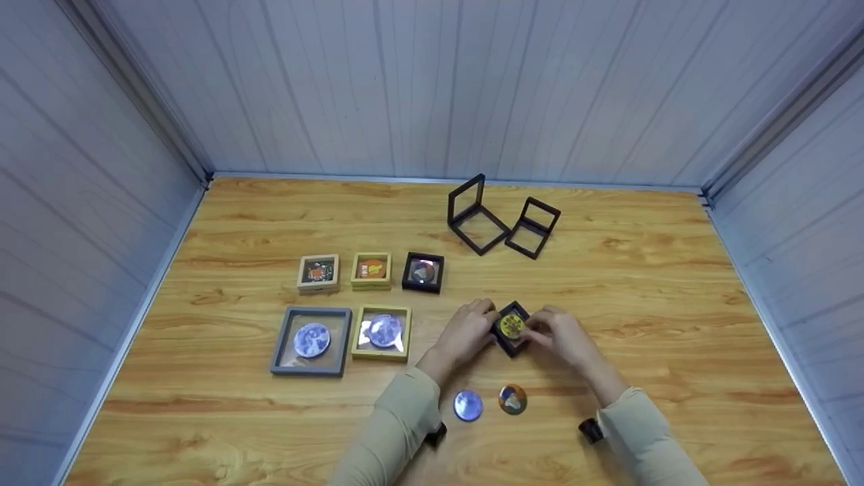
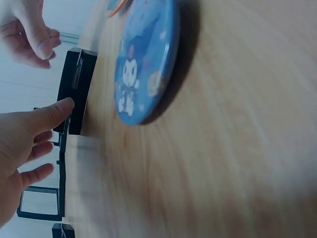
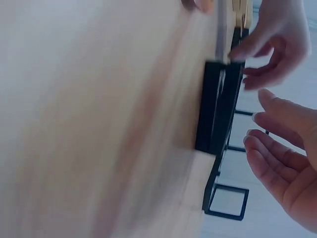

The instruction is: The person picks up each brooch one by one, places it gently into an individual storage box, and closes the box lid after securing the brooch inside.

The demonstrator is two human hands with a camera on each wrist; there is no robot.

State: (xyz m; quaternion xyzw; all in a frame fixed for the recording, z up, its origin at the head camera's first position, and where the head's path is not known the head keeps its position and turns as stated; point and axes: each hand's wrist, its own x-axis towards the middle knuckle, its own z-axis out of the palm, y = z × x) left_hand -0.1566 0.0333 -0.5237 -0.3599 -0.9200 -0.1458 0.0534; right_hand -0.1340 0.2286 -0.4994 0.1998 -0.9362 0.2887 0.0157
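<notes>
My left hand (image 1: 467, 331) holds a small black display frame (image 1: 514, 348) by its left corner, the thumb along its side edge in the left wrist view. The frame lies shut on the table, turned like a diamond. A round yellow badge (image 1: 512, 327) rests on its top. At the frame's right side is my right hand (image 1: 561, 335), its thumb beside the badge in the head view. Loosely bent fingers (image 3: 270, 153) of that hand hover above the frame with nothing visible between them. Nearer me lie a blue badge (image 2: 143, 64) and an orange and dark badge (image 1: 513, 399).
To the left stand a grey frame (image 1: 278, 344) and a yellow frame (image 1: 382, 356), each with a blue badge. Behind them sit a cream frame (image 1: 318, 289), another yellow frame (image 1: 371, 285) and a black frame (image 1: 422, 288), filled. Two unfolded black frames (image 1: 466, 235) stand farther back.
</notes>
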